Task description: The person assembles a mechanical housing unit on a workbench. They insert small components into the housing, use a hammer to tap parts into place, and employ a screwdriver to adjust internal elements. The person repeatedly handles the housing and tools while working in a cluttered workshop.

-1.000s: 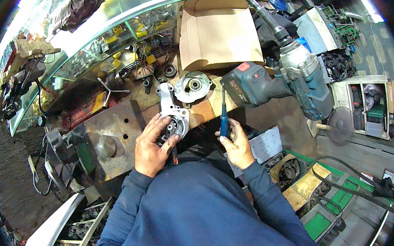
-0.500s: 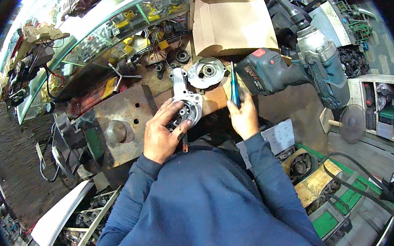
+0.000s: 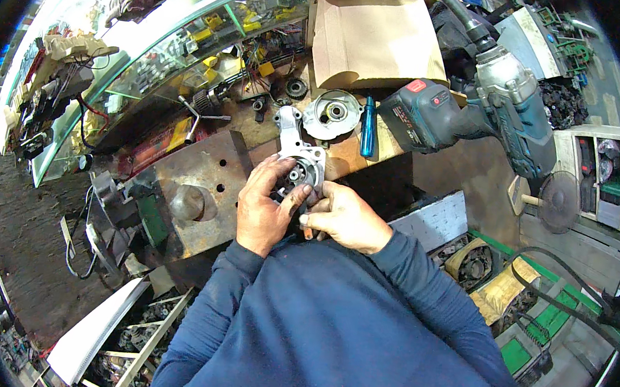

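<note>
My left hand (image 3: 263, 208) grips a silver cast-metal housing (image 3: 291, 131), thumb and fingers on the rim of its round open end, where a geared inner part (image 3: 296, 173) shows. My right hand (image 3: 348, 215) is closed against the housing's lower right side, its fingertips pinched together; whatever they hold is hidden. A small orange-tipped piece (image 3: 307, 232) pokes out below the fingers. On the bench ahead lie a round silver cover (image 3: 332, 114) with a central bore and a blue-handled tool (image 3: 369, 129).
A large cordless impact wrench (image 3: 505, 107) lies to the right, near an open cardboard box (image 3: 379, 37). A rusty steel plate (image 3: 217, 163) with a rounded knob is at left. Beyond are a T-shaped tool (image 3: 197, 119), a small gear (image 3: 296, 88) and a glass case (image 3: 229, 17).
The blue-handled tool has left my right hand and lies on the bench. That hand has moved left and toward me, onto the housing, which my left hand still holds.
</note>
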Demonstrator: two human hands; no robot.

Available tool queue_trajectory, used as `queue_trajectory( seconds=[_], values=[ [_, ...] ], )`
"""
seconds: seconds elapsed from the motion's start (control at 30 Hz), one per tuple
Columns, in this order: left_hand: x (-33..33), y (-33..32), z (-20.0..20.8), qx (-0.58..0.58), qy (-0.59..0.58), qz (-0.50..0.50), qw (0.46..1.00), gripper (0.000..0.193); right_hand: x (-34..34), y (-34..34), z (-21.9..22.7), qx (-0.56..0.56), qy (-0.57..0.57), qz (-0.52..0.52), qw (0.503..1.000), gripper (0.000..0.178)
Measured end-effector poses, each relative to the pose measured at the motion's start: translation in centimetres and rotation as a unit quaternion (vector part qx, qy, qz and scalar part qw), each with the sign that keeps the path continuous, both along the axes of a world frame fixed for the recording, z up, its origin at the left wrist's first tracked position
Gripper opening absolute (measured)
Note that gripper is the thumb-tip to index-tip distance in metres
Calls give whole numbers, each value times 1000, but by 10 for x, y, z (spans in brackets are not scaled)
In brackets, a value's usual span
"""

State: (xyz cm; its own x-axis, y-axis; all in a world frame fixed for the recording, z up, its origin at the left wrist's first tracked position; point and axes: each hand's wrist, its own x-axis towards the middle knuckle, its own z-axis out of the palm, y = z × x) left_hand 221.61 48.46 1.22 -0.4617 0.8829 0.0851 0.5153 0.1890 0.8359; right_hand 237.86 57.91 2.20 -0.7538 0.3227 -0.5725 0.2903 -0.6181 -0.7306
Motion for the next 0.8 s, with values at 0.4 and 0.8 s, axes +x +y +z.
queue_trajectory(
  seconds=[0.4,0.8],
  values=[
    [-16,0,5,-7,27,-46,999,35,9,3,3,339,-106,39,934,28],
    [-21,6,9,-4,25,-62,998,32,8,50,0,117,-85,11,989,19]
  ],
)
